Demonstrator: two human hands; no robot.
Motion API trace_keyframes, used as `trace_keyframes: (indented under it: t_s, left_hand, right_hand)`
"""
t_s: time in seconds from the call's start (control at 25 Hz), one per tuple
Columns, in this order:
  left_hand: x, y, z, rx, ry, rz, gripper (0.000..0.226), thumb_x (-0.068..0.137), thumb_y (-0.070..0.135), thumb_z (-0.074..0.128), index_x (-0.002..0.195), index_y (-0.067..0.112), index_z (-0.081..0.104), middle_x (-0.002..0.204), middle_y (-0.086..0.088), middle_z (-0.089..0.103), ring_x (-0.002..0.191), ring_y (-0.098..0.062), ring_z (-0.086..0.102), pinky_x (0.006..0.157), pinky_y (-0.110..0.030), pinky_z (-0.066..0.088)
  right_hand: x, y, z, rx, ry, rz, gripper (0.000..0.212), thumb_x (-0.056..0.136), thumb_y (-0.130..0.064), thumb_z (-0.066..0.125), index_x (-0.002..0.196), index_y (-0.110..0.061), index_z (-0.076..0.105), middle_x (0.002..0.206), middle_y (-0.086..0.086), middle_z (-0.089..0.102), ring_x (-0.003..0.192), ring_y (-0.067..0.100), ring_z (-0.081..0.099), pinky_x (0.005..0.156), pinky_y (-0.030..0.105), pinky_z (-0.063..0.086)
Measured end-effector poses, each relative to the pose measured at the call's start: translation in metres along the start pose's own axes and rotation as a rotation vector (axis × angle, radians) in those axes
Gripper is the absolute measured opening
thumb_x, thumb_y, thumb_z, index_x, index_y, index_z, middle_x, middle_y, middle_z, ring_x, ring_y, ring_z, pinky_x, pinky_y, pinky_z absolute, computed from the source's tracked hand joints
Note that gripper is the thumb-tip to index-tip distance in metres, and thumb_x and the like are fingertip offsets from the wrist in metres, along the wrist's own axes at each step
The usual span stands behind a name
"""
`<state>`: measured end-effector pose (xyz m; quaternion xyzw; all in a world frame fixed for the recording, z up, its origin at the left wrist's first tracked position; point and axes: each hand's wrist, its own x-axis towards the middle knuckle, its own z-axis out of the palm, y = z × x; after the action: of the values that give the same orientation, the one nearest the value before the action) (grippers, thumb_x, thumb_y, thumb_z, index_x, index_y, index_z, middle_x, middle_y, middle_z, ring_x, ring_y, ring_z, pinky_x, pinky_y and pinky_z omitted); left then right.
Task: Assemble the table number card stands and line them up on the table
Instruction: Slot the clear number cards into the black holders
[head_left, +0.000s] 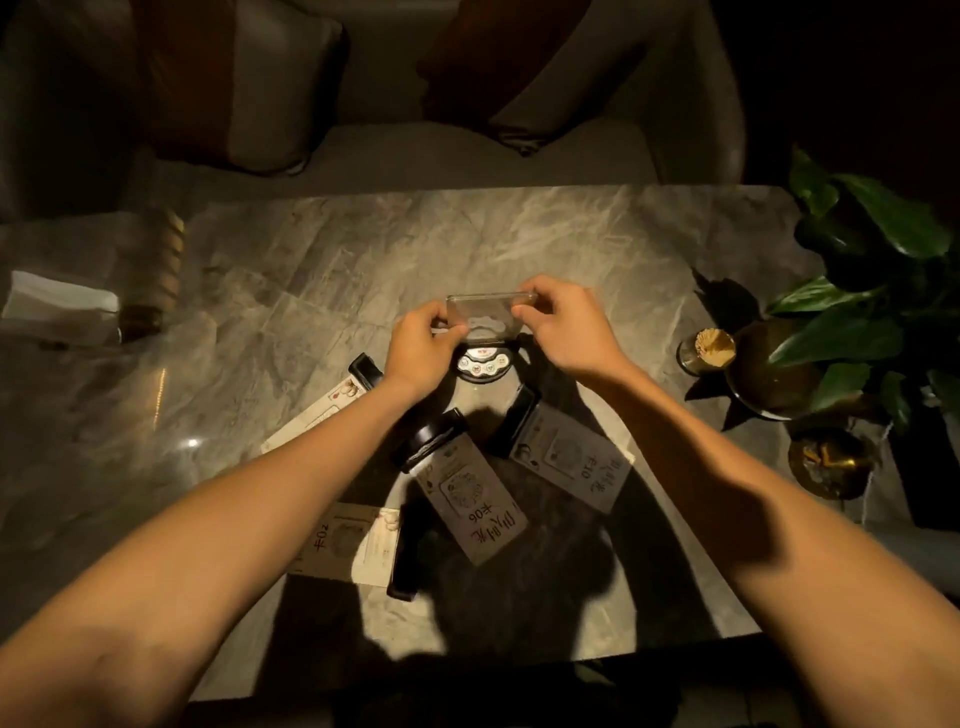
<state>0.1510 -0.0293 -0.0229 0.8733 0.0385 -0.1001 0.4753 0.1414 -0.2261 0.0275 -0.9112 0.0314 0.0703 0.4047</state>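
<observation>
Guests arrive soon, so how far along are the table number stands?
None stand in a line yet. Both hands, left and right, hold a clear panel above a black base. Cards 06, 10 and 02 lie flat, waiting.

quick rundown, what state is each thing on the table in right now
clear panel: upright, held at both top corners over a black base
left hand: pinching the panel's left edge
right hand: pinching the panel's right top corner
black base: upright on the table under the panel
06 stand: lying flat
10 stand: lying flat
02 stand: lying flat
toothpick jar: upright, full
</observation>
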Motion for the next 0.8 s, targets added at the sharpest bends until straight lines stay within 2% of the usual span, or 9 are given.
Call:
trace_keyframes:
  t_s: [0.24, 0.32, 0.4, 0.48, 0.56, 0.6, 0.64, 0.72, 0.8]
  left_hand:
    - [-0.002, -0.009, 0.005, -0.048, -0.009, -0.05, 0.007, 0.09, 0.017, 0.069, 0.097, 0.018, 0.072, 0.096, 0.01, 0.07, 0.094, -0.008, 0.063, 0.09, -0.028, 0.05]
    - [-0.004, -0.002, 0.002, -0.038, -0.029, -0.083, 0.025, 0.092, 0.021, 0.068, 0.116, 0.014, 0.069, 0.11, 0.005, 0.071, 0.107, -0.011, 0.064, 0.095, -0.027, 0.048]
    - [-0.015, 0.004, 0.005, -0.034, -0.034, -0.16, 0.041, 0.092, 0.022, 0.069, 0.13, 0.012, 0.059, 0.111, 0.009, 0.064, 0.107, -0.009, 0.06, 0.093, -0.026, 0.047]
    - [-0.032, -0.001, 0.019, -0.037, -0.021, -0.225, 0.043, 0.089, 0.026, 0.071, 0.127, 0.01, 0.056, 0.097, 0.01, 0.06, 0.093, -0.015, 0.064, 0.086, -0.035, 0.053]
    - [-0.052, -0.007, 0.039, -0.013, -0.125, -0.225, 0.04, 0.084, 0.038, 0.072, 0.112, 0.012, 0.061, 0.09, 0.005, 0.061, 0.085, -0.021, 0.066, 0.079, -0.045, 0.056]
    - [-0.06, -0.008, 0.051, 0.031, -0.208, -0.21, 0.044, 0.082, 0.046, 0.072, 0.109, 0.013, 0.062, 0.093, 0.004, 0.063, 0.088, -0.021, 0.066, 0.078, -0.044, 0.056]
    - [-0.064, -0.008, 0.063, 0.102, -0.289, -0.186, 0.047, 0.08, 0.052, 0.071, 0.108, 0.015, 0.063, 0.096, 0.005, 0.064, 0.089, -0.021, 0.065, 0.075, -0.039, 0.055]
    - [-0.069, -0.005, 0.082, 0.218, -0.38, -0.124, 0.041, 0.08, 0.05, 0.073, 0.098, 0.015, 0.063, 0.09, 0.003, 0.066, 0.081, -0.02, 0.063, 0.062, -0.03, 0.046]
    - [-0.067, -0.003, 0.092, 0.284, -0.389, -0.103, 0.034, 0.079, 0.049, 0.069, 0.091, 0.019, 0.061, 0.086, 0.0, 0.067, 0.077, -0.021, 0.064, 0.057, -0.03, 0.042]
  right_hand:
    - [0.0, 0.01, 0.006, -0.006, -0.065, 0.042, 0.02, 0.096, -0.026, 0.059, 0.112, -0.025, 0.07, 0.1, -0.003, 0.074, 0.094, 0.017, 0.068, 0.088, 0.044, 0.057]
    - [-0.004, 0.01, 0.006, 0.074, -0.097, 0.06, 0.03, 0.098, -0.02, 0.059, 0.127, -0.022, 0.063, 0.115, -0.006, 0.071, 0.101, 0.009, 0.065, 0.092, 0.032, 0.057]
    - [-0.014, 0.014, 0.007, 0.238, -0.179, 0.102, 0.047, 0.098, -0.012, 0.06, 0.144, -0.017, 0.05, 0.13, -0.008, 0.06, 0.11, 0.002, 0.059, 0.091, 0.011, 0.05]
    - [-0.035, 0.029, 0.009, 0.27, -0.169, 0.17, 0.055, 0.097, -0.011, 0.062, 0.149, -0.014, 0.044, 0.133, -0.004, 0.055, 0.119, 0.006, 0.055, 0.095, 0.012, 0.047]
    - [-0.063, 0.059, 0.016, 0.038, 0.066, 0.22, 0.045, 0.093, -0.012, 0.07, 0.136, -0.013, 0.058, 0.113, -0.003, 0.063, 0.096, 0.004, 0.063, 0.08, 0.017, 0.056]
    - [-0.081, 0.078, 0.021, -0.062, 0.134, 0.262, 0.041, 0.09, -0.013, 0.074, 0.129, -0.013, 0.063, 0.103, -0.005, 0.064, 0.079, -0.002, 0.063, 0.068, 0.012, 0.055]
    - [-0.101, 0.093, 0.025, -0.052, 0.111, 0.379, 0.04, 0.091, -0.015, 0.072, 0.129, -0.016, 0.061, 0.101, -0.007, 0.062, 0.072, -0.004, 0.059, 0.065, 0.004, 0.05]
    - [-0.137, 0.111, 0.03, 0.066, -0.016, 0.609, 0.041, 0.094, -0.018, 0.065, 0.134, -0.014, 0.054, 0.108, -0.001, 0.059, 0.076, -0.002, 0.053, 0.068, -0.001, 0.045]
    - [-0.16, 0.124, 0.029, 0.154, 0.021, 0.701, 0.038, 0.094, -0.02, 0.066, 0.13, -0.009, 0.055, 0.108, 0.003, 0.059, 0.083, 0.012, 0.056, 0.062, 0.009, 0.049]
